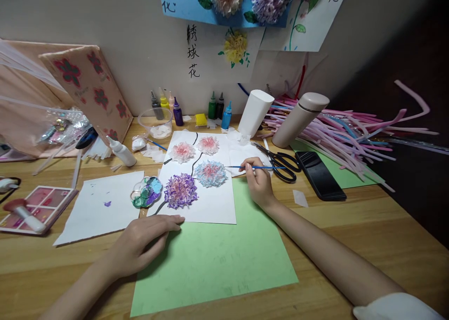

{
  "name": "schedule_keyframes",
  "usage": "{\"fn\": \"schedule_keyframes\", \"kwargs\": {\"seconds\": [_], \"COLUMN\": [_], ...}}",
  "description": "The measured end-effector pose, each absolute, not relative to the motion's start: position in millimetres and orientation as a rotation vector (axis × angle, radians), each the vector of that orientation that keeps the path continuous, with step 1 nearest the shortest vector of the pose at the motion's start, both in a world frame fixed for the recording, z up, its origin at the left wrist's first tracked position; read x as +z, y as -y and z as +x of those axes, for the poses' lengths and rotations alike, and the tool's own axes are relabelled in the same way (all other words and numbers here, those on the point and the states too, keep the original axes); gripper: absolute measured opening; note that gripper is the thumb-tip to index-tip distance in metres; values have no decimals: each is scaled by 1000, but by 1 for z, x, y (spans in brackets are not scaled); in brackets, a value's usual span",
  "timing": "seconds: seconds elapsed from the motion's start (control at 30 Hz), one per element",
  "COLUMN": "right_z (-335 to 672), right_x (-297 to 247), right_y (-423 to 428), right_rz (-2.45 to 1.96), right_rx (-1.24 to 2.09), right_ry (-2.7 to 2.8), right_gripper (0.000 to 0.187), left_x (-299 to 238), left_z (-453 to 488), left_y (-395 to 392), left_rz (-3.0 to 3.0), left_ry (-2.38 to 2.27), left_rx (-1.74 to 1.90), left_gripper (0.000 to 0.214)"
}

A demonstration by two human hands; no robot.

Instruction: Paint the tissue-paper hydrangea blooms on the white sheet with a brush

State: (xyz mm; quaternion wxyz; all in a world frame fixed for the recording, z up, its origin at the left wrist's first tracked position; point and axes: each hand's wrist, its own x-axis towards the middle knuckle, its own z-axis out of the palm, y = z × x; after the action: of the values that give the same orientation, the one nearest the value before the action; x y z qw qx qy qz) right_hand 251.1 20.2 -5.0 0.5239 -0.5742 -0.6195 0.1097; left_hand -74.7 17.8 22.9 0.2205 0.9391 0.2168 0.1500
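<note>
Resting left hand (pixel 145 240): open, laid at the near edge of the flower sheet (pixel 213 210).
Flower sheet: between and beyond both hands — light and limp, I'd guess, its puffy flowers (pixel 181 190) fragile; lift by bare margins.
Petal palette (pixel 140 185): just left, green, blue, purple paint inside.
Right hand (pixel 258 184): pinching a blue brush (pixel 268 167) by its handle — likely light, stiff; tip just right of the pale-blue flower (pixel 211 173).
Clear tub (pixel 145 129): far left, white scraps (pixel 159 131) inside.

Between the forearms (pixel 315 250), the green sheet (pixel 217 264) is offering an open lane toward the near edge of the white paper (pixel 217 212). Right of the right hand (pixel 260 184), black scissors (pixel 279 162) and a phone (pixel 321 176) are obstructing sideways passage; behind them, a white container (pixel 256 113) and a flask (pixel 300 120) are standing taller. A paint palette (pixel 145 192) is blocking the purple flower's (pixel 181 191) left side.
</note>
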Motion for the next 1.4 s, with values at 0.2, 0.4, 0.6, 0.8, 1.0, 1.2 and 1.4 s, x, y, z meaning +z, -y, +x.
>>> {"fn": "schedule_keyframes", "kwargs": {"seconds": [0.2,0.4,0.6,0.8,1.0,1.2,1.4], "right_z": [251,252,212,135,103,101,134], "right_x": [-6,-9,23,53,46,43,47], "right_y": [-21,-18,-15,-41,-62,-60,-46], "right_rz": [-1378,-1316,-1205,-1074,-1062,-1051,-1054], "right_rx": [237,151,312,417,484,488,414], "right_ry": [1556,1446,1655,1999,2186,2194,1902], "right_gripper": [13,14,17,14,17,18,17], "left_x": [22,22,22,24,23,21,22], "left_z": [-75,-74,-72,-71,-72,-74,-75], "left_y": [-17,-15,-14,-12,-10,-9,-12], "left_rz": [2595,2555,2549,2497,2512,2496,2406], "left_ry": [-619,-639,-612,-599,-635,-648,-673], "left_rx": [398,416,451,435,424,416,427], "left_gripper": [32,34,33,32,27,26,29]}}
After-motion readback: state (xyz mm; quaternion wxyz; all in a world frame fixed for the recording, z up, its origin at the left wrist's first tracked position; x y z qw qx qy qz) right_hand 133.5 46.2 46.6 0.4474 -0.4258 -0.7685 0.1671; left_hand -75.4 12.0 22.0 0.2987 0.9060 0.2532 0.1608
